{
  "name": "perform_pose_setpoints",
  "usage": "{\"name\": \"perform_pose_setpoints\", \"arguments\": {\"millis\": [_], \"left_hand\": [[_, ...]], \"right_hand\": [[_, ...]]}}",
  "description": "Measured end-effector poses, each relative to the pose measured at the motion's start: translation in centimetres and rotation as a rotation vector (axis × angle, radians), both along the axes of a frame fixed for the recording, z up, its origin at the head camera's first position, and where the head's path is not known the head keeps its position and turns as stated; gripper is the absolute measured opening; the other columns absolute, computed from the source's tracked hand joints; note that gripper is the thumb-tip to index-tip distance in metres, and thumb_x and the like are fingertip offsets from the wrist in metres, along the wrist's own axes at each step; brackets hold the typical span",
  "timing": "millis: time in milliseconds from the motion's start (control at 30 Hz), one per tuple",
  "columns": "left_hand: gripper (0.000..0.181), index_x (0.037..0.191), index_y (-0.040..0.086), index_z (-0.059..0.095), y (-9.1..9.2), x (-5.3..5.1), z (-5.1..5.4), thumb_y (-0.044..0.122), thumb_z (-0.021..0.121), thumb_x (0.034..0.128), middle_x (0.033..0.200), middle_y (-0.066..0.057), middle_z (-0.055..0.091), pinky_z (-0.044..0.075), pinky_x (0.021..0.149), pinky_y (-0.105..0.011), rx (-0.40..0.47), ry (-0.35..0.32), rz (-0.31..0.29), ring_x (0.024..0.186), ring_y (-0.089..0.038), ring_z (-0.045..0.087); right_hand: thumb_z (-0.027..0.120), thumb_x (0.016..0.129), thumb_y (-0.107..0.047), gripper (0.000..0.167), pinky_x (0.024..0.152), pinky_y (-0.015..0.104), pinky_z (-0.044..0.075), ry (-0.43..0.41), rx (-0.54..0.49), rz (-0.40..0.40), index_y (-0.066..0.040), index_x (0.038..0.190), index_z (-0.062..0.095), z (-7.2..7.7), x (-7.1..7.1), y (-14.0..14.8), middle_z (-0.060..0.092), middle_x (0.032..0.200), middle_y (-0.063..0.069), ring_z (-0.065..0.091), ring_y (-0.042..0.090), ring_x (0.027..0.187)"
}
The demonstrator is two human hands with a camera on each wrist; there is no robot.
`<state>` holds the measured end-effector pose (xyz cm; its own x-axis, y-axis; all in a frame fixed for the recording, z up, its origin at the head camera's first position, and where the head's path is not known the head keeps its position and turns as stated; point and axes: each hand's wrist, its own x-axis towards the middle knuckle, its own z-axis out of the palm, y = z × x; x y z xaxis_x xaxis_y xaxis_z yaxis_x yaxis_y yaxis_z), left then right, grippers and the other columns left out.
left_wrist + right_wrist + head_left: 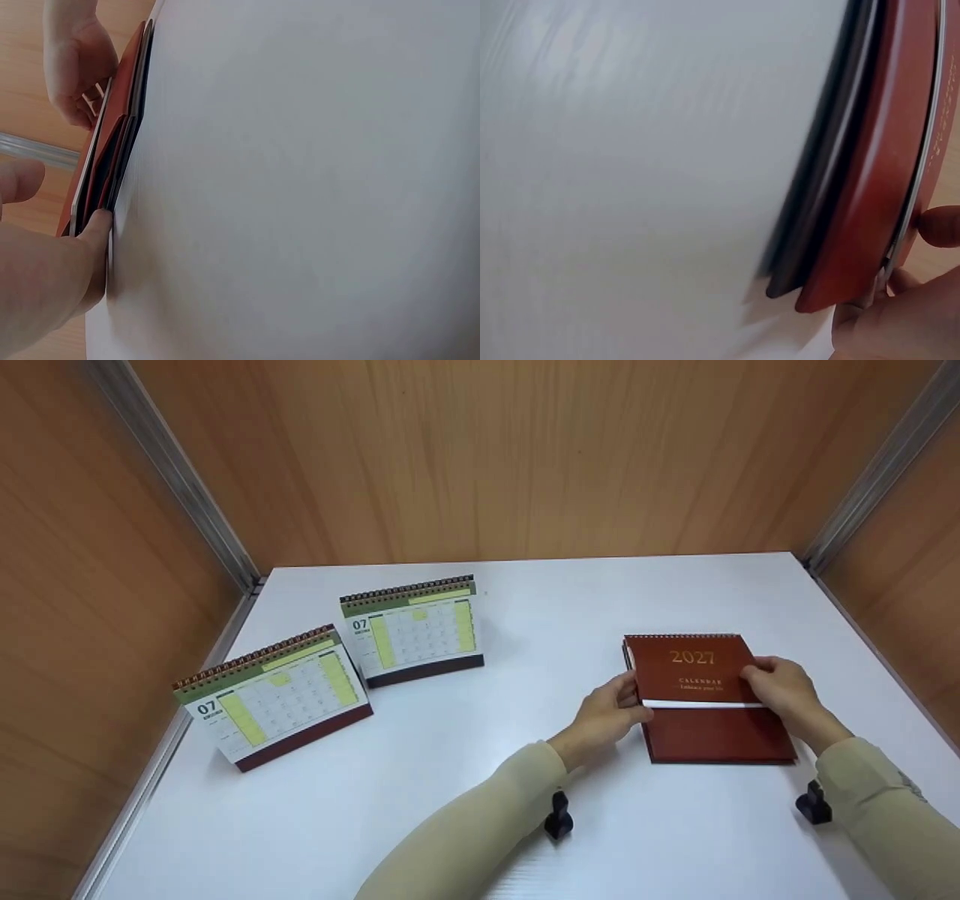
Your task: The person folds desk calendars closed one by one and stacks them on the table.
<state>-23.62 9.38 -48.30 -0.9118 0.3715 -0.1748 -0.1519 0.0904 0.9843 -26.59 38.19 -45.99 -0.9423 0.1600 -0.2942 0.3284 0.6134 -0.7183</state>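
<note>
A reddish-brown 2027 desk calendar [694, 667] lies low on the table at the right, its cover above a strip of white page edges and a plain lower panel. At its left edge is my left hand [600, 718]; in the left wrist view, one digit of that left hand [45, 262] touches the edge of the stacked boards and another stands raised apart. My right hand [787, 697] pinches the right edge of the cover and pages, thumb on top. The right wrist view shows this right hand [907, 319] at the calendar's corner [855, 255], its boards fanned slightly apart.
Two spiral desk calendars stand upright on the left of the white table [480, 802], both showing 07: one nearer calendar [281, 705] and one farther calendar [412, 637]. Wooden panels [525, 457] with metal corner rails enclose the back and sides.
</note>
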Motion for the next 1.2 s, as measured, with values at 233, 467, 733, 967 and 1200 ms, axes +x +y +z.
{"name": "perform_pose_setpoints", "arguments": {"millis": [233, 467, 733, 967, 1200], "left_hand": [[0.068, 0.161, 0.016, 0.048, -0.2, -0.2, -0.2, 0.012, 0.073, 0.0978, 0.148, 0.006, 0.064, 0.05, 0.113, -0.032, 0.001, 0.016, -0.004, 0.137, -0.011, 0.059], [0.07, 0.161, 0.013, 0.046, -1.5, -0.2, -0.3, 0.013, 0.075, 0.0974, 0.148, 0.001, 0.065, 0.051, 0.112, -0.033, 0.017, -0.002, -0.011, 0.135, -0.015, 0.062], [0.07, 0.163, 0.015, 0.043, -5.6, -0.6, 0.6, 0.017, 0.072, 0.0998, 0.155, -0.003, 0.058, 0.049, 0.115, -0.036, 0.002, -0.006, -0.011, 0.14, -0.019, 0.057], [0.067, 0.164, 0.014, 0.042, -10.2, -1.2, 1.7, 0.013, 0.069, 0.1022, 0.155, -0.004, 0.057, 0.051, 0.113, -0.037, -0.044, -0.007, 0.068, 0.141, -0.021, 0.055], [0.066, 0.163, 0.015, 0.043, -15.1, -1.1, 2.6, 0.011, 0.066, 0.1014, 0.16, -0.008, 0.052, 0.046, 0.118, -0.039, -0.131, 0.114, 0.18, 0.144, -0.024, 0.05]], "right_hand": [[0.037, 0.109, -0.034, 0.072, 0.103, 0.049, 0.049, 0.004, 0.008, -0.006, 0.015, 0.16, 0.024, -0.2, 0.0, -0.1, 0.038, 0.154, 0.04, 0.046, 0.045, 0.134], [0.038, 0.11, -0.032, 0.071, 0.11, 0.054, 0.043, -0.004, -0.01, 0.01, 0.014, 0.162, 0.02, -0.1, -0.1, 0.0, 0.034, 0.158, 0.039, 0.043, 0.044, 0.136], [0.042, 0.11, -0.031, 0.075, 0.118, 0.065, 0.035, 0.048, 0.008, 0.04, 0.013, 0.164, 0.013, 1.4, 0.0, -0.3, 0.027, 0.162, 0.041, 0.036, 0.051, 0.145], [0.05, 0.105, -0.023, 0.076, 0.112, 0.083, 0.026, 0.197, 0.176, 0.062, 0.013, 0.163, 0.016, 2.6, 0.0, -2.0, 0.014, 0.16, 0.048, 0.016, 0.068, 0.146], [0.054, 0.105, -0.02, 0.066, 0.111, 0.081, 0.03, 0.326, 0.244, 0.153, 0.01, 0.16, 0.033, 3.3, -0.2, -4.2, 0.021, 0.159, 0.045, 0.022, 0.065, 0.146]]}}
